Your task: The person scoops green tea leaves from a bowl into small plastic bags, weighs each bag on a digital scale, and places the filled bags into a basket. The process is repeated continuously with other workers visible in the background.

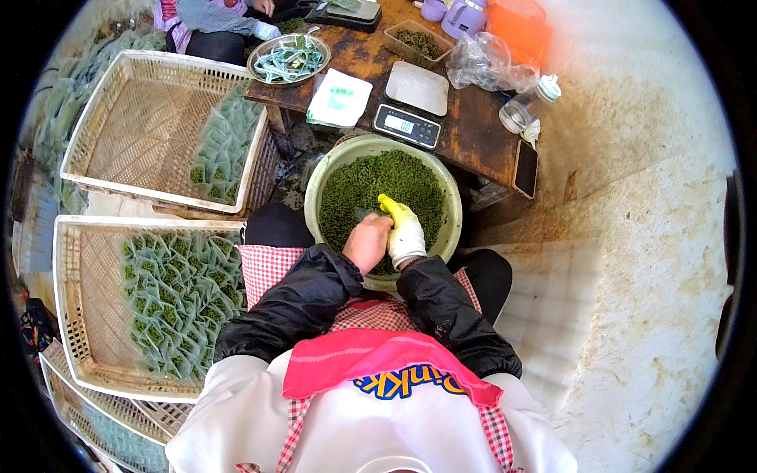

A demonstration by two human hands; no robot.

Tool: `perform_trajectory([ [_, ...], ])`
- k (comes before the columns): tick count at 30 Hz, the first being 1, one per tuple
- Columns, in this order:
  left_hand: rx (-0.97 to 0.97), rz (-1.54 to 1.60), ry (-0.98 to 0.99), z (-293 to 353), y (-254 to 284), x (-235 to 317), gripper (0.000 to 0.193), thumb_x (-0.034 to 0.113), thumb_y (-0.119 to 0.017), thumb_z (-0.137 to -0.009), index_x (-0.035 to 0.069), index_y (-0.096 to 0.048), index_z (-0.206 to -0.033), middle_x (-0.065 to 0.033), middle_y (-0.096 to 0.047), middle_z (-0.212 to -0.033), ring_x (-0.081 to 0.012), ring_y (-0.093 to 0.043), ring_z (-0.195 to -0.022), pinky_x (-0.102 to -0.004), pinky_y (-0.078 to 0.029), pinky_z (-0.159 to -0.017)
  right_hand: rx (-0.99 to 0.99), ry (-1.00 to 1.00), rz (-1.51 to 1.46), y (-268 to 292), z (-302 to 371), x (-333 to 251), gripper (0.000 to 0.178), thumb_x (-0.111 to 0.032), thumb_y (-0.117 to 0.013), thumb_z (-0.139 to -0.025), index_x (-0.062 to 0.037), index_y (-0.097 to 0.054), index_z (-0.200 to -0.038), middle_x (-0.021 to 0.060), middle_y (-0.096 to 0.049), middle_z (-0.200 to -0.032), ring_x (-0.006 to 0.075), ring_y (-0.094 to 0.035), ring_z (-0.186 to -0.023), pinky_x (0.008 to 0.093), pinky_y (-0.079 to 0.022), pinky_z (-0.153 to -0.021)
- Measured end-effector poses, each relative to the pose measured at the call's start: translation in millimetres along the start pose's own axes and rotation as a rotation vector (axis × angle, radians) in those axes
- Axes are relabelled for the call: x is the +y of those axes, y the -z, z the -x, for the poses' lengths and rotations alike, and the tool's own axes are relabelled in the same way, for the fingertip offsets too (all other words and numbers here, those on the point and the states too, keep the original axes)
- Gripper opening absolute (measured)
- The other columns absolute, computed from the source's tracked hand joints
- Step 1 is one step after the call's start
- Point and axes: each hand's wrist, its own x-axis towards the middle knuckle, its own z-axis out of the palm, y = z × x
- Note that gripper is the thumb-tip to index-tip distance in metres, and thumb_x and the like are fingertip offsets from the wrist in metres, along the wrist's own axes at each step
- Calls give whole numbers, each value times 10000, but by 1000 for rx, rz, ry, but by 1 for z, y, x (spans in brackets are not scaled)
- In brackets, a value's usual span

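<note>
Both hands are close together over a pale green basin (453, 197) heaped with small dark green rolled pellets (386, 175) that look like tea leaves. My bare left hand (368, 243) is closed. From beyond its fingers shows a bit of a small clear plastic bag (363, 213), mostly hidden by the hand. Touching it on the right is my right hand (404, 230), in a white glove with yellow fingertips. Its fingers are bent together over the pellets, and what they hold is hidden.
A wooden table (473, 146) beyond the basin bears a digital scale (406, 126), white bags (339, 98), a metal plate of packets (289, 59), a clear jar (520, 114) and a phone (526, 169). Left stand crates (87, 303) with filled bags (181, 303). Another person (213, 27) sits far left.
</note>
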Motion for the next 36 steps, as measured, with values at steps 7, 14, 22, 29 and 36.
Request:
perform_trajectory([
  [7, 66, 211, 427, -7, -4, -42, 191, 90, -549, -906, -21, -660, -1016, -109, -643, -721, -188, -604, -534, -316, -499, -522, -443, 152, 78, -10, 39, -48, 620, 6, -553, -846, -96, -392, -1436, 122, -489, -1381, 232, -459, -1261, 311, -415, -993],
  [14, 56, 618, 532, -11, 8, -17, 141, 87, -577, -909, -2, -674, -961, -37, -609, -659, -119, -554, -485, -283, -459, -468, -192, 68, 528, -5, 49, -57, 822, 204, -563, -729, -155, -387, -1447, 48, -495, -1387, 186, -541, -1094, 300, -470, -904],
  [22, 139, 100, 113, -6, -1, -16, 151, 42, -571, -852, 2, -668, -961, -210, -646, -885, -367, -636, -821, -403, -505, -746, -249, 162, 554, 14, 21, -13, 599, 110, -589, -796, -47, -474, -1362, 83, -539, -1314, 184, -521, -1152, 293, -440, -949],
  [29, 23, 405, 430, -15, 9, -13, 126, 70, -579, -881, -9, -667, -927, -143, -627, -813, -233, -617, -665, -335, -502, -627, -436, 784, 1429, 22, 66, -63, 618, 92, -563, -656, -173, -620, -1211, 126, -473, -1389, 317, -494, -1223, 384, -437, -996],
  [36, 64, 0, 55, -14, 13, -4, 114, 41, -588, -846, 10, -662, -928, -181, -615, -844, -344, -611, -771, -395, -491, -704, -563, 655, 1478, 27, 44, -55, 390, -120, -708, -731, -124, -657, -1118, 169, -660, -1011, 351, -629, -932, 379, -503, -855],
])
